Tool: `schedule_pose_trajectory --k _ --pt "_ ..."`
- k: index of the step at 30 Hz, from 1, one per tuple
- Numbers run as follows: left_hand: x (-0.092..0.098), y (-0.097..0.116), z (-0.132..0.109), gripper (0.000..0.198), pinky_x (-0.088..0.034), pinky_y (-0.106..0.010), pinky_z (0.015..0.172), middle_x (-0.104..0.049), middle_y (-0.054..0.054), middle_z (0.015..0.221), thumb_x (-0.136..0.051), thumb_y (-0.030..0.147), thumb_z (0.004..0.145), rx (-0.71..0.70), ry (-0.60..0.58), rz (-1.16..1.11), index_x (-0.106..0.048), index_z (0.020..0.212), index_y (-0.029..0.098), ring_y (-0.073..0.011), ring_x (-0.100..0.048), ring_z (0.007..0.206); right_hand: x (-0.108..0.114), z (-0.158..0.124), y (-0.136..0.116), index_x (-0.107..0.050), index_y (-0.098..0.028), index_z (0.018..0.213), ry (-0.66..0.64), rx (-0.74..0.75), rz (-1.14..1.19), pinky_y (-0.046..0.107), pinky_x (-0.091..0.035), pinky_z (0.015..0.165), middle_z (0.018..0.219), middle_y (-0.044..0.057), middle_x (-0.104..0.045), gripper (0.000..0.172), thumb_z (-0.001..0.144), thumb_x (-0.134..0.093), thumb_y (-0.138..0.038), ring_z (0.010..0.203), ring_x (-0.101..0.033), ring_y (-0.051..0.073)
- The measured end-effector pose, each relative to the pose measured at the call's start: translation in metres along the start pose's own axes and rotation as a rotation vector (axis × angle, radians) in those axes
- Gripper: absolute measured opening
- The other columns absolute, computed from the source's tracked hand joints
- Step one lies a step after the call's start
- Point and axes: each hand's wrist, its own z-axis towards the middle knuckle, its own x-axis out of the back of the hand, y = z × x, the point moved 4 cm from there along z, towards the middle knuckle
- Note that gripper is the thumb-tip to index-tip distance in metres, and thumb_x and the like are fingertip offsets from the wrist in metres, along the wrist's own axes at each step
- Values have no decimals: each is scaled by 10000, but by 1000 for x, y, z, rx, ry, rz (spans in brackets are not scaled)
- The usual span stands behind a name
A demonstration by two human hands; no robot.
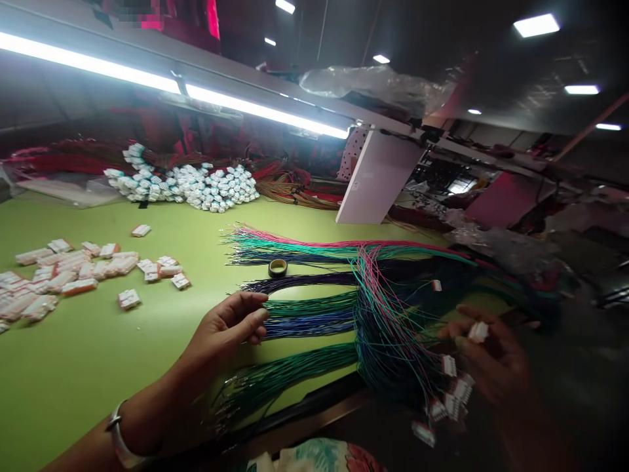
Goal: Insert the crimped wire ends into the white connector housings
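Observation:
My left hand (230, 322) is over the sorted wires, its thumb and forefinger curled close together near the tips of the dark purple wires (304, 280). Whether a thin wire is between them, I cannot make out. On the right, in shadow, my right hand (496, 357) grips a white connector housing (478, 332). Close by, a bundle of pink, teal and dark wires (388, 314) droops over the table's front edge, with several white connectors (449, 403) on its ends. Green wires (309, 303) and blue wires (309, 324) lie in separate bunches beside my left hand.
Loose white-and-orange connectors (73, 269) are scattered on the green table (171, 360) at left. A roll of tape (278, 267) sits among the wires. Behind are piled white-plugged harnesses (196, 185), an upright white panel (378, 177) and a tube light (265, 111).

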Motion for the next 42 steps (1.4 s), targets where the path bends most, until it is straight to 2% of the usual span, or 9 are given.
schedule_pose_trajectory --k 3,6,10,13,19,23,28,36,42 --pt "3 -2 3 353 -502 -243 581 -654 -10 834 -785 365 726 10 26 6 -654 1004 191 -143 -618 667 23 -8 19 -620 -296 1114 -49 -30 -204 353 -542 795 875 40 -668 345 782 -715 -303 872 -671 237" --pt "5 -4 5 345 -506 -241 589 -647 1 815 -772 384 737 9 24 15 -652 1002 199 -142 -618 670 35 -14 26 -631 -265 1130 -309 -48 -516 324 -539 808 975 64 -693 361 787 -702 -353 940 -661 251" --pt "6 -4 6 335 -505 -230 586 -642 5 805 -763 374 752 -1 25 12 -650 1015 200 -133 -614 670 36 -16 17 -710 -225 1028 -643 -49 -713 323 -523 878 1125 92 -684 279 829 -650 -411 1065 -632 282" --pt "8 -4 6 341 -509 -225 579 -646 1 794 -770 364 748 7 36 2 -651 1018 192 -131 -615 665 26 -12 4 -732 -228 901 -683 -50 -811 299 -531 800 988 67 -716 248 861 -607 -439 945 -667 253" --pt "9 -2 7 342 -515 -224 566 -657 -4 764 -777 346 748 -13 49 -27 -654 1018 175 -124 -619 636 -32 2 -36 -658 -227 951 -423 172 -819 269 -494 711 932 43 -692 169 891 -589 -369 840 -648 201" --pt "12 6 6 336 -533 -236 595 -672 -13 781 -777 330 752 -74 79 -38 -663 1023 167 -129 -638 649 -109 -13 -62 -623 -222 968 -643 423 -722 274 -443 784 988 49 -661 92 929 -540 -219 898 -620 178" --pt "23 28 1 318 -545 -244 576 -691 -18 793 -781 294 741 -123 150 -111 -675 1016 174 -145 -656 648 -180 -40 -57 -612 -201 824 -896 513 -993 291 -334 659 827 28 -633 129 914 -542 -141 759 -579 167" --pt "56 64 -20 248 -532 -240 508 -694 -25 775 -774 263 713 -190 240 -91 -724 949 209 -166 -656 626 -201 -39 -22 -595 -210 811 -917 477 -1132 308 -274 645 827 25 -617 111 877 -597 -120 770 -546 189" --pt "116 45 -42 286 -531 -242 515 -685 -17 811 -788 338 690 -181 390 21 -709 944 230 -159 -653 629 -192 -39 -16 -597 -204 790 -873 518 -914 303 -335 687 816 22 -618 166 915 -529 -119 783 -566 190"
